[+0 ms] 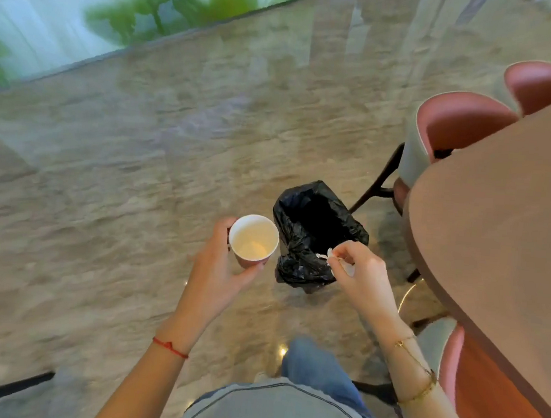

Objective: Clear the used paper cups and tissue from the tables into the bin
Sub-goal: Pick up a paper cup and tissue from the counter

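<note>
A small bin point(315, 235) lined with a black bag stands on the floor ahead of me, its mouth open and dark inside. My left hand point(220, 270) holds a paper cup point(253, 238), pink outside and white inside, upright and just left of the bin. The cup looks empty. My right hand point(361, 275) pinches a crumpled white tissue point(331, 256) at the bin's near right rim, over the bag's folded edge.
A brown table point(497, 226) fills the right side, with pink padded chairs point(462, 124) tucked along its far edge and another chair point(453, 361) near my right arm. Polished stone floor point(138, 181) spreads left. A glass wall with plants point(135, 6) lies beyond.
</note>
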{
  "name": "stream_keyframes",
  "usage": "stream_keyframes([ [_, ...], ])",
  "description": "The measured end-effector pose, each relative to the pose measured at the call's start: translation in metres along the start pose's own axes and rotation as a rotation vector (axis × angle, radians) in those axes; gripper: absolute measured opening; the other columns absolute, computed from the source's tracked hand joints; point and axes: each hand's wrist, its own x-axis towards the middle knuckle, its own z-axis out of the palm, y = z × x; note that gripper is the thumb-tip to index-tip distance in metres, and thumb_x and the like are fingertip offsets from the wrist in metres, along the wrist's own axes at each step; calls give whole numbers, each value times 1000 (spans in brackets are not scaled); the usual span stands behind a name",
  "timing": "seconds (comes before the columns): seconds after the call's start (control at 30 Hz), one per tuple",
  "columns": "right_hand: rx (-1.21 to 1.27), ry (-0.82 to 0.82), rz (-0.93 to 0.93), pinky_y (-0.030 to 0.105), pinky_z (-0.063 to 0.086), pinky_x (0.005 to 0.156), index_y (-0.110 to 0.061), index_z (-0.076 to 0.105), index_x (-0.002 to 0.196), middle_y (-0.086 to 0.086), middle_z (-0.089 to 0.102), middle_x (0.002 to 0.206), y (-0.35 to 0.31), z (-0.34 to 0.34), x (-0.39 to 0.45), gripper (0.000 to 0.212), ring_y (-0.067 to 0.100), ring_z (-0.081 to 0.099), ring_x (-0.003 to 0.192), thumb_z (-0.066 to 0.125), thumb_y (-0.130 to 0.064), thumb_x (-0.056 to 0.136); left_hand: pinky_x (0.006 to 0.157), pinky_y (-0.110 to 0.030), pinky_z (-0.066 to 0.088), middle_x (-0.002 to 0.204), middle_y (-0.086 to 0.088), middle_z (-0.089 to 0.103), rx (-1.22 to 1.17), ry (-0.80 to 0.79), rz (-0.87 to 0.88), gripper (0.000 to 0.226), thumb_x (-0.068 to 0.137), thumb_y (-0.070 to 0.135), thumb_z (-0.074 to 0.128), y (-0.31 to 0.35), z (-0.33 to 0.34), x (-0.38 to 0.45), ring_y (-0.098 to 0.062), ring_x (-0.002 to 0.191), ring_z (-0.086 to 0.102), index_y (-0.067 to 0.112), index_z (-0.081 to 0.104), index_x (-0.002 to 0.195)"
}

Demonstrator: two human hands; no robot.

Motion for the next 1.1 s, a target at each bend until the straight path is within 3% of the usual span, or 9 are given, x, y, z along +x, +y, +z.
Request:
stream_keyframes([
  [0.13, 3, 17, 108, 18, 44, 68, -22, 58, 83, -11, 59, 83, 20, 12, 42, 12, 0, 55, 80, 55, -29, 93, 79, -24, 43, 112, 14, 53, 24, -89, 29, 69, 70, 32, 84, -16, 28, 68, -7, 102, 52, 27, 40, 123],
  [0.27, 2, 29, 168, 18, 45, 67, -19, 59, 83, -8, 60, 83, 42, 18, 90, 15, 3, 56, 79, 54, -28, 94, 74, -9, 32, 112, 14, 50, 27, -126, 39, 70, 70, 35, 84, -30, 65, 129, 0, 98, 44, 24, 42, 124],
  [0.37, -12, 35, 214, 16, 44, 65, -16, 60, 84, -6, 60, 83, 61, 17, 133, 16, 6, 57, 78, 55, -27, 95, 74, -10, 29, 114, 15, 46, 48, -150, 12, 73, 70, 37, 83, -37, 92, 177, 0, 99, 41, 21, 41, 128],
  [0.47, -14, 5, 264, 21, 43, 65, -15, 59, 84, -4, 61, 83, 81, 20, 176, 15, 8, 57, 77, 56, -25, 95, 77, -15, 33, 120, 12, 50, 53, -203, -9, 72, 72, 37, 82, -43, 118, 224, -4, 103, 45, 22, 41, 129],
  [0.6, -15, -63, 331, 28, 47, 70, -15, 59, 83, -2, 62, 86, 108, 28, 232, 15, 14, 58, 80, 55, -24, 94, 73, -6, 36, 117, 13, 50, 26, -258, -54, 69, 73, 40, 81, -50, 153, 283, -4, 102, 45, 23, 42, 128],
  [0.67, -23, -91, 376, 32, 50, 71, -16, 59, 85, -1, 63, 89, 122, 36, 257, 15, 15, 60, 82, 54, -26, 94, 76, -11, 37, 117, 11, 52, 21, -282, -72, 68, 74, 42, 80, -56, 170, 308, -6, 103, 46, 22, 43, 127],
  [0.77, 17, -156, 469, 26, 49, 68, -17, 61, 95, 1, 66, 100, 144, 52, 286, 12, 16, 61, 88, 54, -27, 95, 87, -27, 44, 125, 5, 53, 24, -362, -101, 70, 75, 34, 81, -69, 195, 340, -13, 112, 50, 21, 41, 131],
  [0.93, 31, -349, 611, 34, 46, 98, -14, 51, 132, 6, 57, 134, 168, 69, 302, 37, 23, 55, 119, 50, -25, 97, 110, -38, 36, 147, -4, 41, 23, -536, -195, 84, 77, 22, 80, -92, 221, 370, -21, 136, 39, 14, 31, 145],
  [1.1, 31, -309, 641, 36, 43, 104, -17, 48, 136, 3, 54, 138, 162, 62, 302, 40, 20, 50, 126, 50, -26, 97, 105, -28, 32, 150, -1, 38, 120, -591, -158, 71, 85, 23, 70, -102, 214, 380, -20, 137, 37, 18, 33, 145],
])
